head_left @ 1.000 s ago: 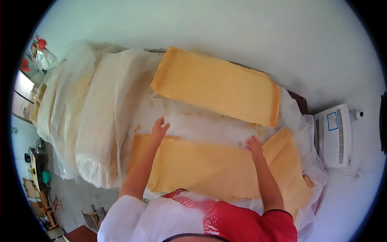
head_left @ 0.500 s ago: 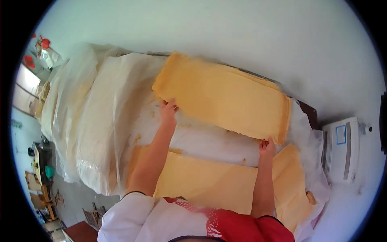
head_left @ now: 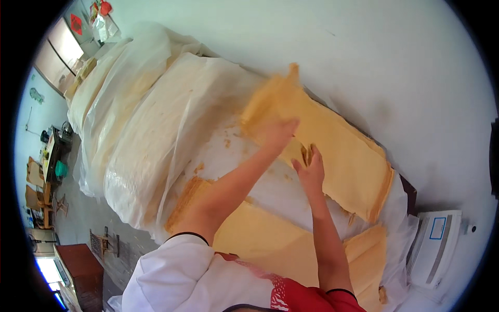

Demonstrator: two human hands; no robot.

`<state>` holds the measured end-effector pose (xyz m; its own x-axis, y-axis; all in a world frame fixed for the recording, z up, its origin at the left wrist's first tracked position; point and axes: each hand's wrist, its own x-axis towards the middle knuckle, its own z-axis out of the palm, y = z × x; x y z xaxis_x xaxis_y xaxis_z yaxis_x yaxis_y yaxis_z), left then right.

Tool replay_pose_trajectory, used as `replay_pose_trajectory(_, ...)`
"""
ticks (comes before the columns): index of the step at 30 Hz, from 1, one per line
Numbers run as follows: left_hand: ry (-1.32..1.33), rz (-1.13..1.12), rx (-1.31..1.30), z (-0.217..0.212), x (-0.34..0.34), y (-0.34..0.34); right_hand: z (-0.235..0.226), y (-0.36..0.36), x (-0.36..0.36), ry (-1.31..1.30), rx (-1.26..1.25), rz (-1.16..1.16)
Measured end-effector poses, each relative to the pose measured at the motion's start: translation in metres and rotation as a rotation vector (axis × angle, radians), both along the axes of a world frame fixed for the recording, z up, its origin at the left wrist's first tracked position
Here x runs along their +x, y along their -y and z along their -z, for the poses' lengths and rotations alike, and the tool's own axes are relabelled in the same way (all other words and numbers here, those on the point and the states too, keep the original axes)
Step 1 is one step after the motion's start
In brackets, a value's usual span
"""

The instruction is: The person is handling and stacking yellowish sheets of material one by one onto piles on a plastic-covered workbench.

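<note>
A stack of thin, pale-yellow sheets [head_left: 343,161] with ragged edges lies along the wall on a white plastic-covered surface. My left hand [head_left: 283,132] is closed at the stack's left part, on a top sheet whose left end [head_left: 275,96] is lifted, folded and blurred by motion. My right hand [head_left: 311,165] is just right of it at the stack's near edge, thumb and fingers apart; a small brownish patch shows between them, too unclear to name. A second stack of yellow sheets [head_left: 270,229] lies nearer my body, partly hidden by my arms.
Large piles under clear plastic film [head_left: 150,119] stand at the left. A white air conditioner [head_left: 434,247] is at the right by the wall. On the floor at the lower left are a brown cabinet [head_left: 80,270] and a small stool [head_left: 104,243]. Small yellow crumbs dot the white covering.
My view has turned. My right hand has left the near right edge and come beside my left hand. The sheet's left end, flat before, is now lifted and folding.
</note>
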<state>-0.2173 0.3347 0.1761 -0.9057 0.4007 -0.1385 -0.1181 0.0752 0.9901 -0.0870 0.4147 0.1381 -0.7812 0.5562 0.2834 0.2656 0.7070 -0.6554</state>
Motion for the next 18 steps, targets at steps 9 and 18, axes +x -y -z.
replay_pose_trajectory(9,-0.392,0.332,0.194,-0.006,0.018,-0.019,-0.012,-0.061,-0.035,-0.388,-0.643,0.138)
replay_pose_trajectory(18,-1.035,0.716,-0.499,0.096,0.077,-0.042,-0.161,-0.143,0.074,-0.667,-0.472,0.259)
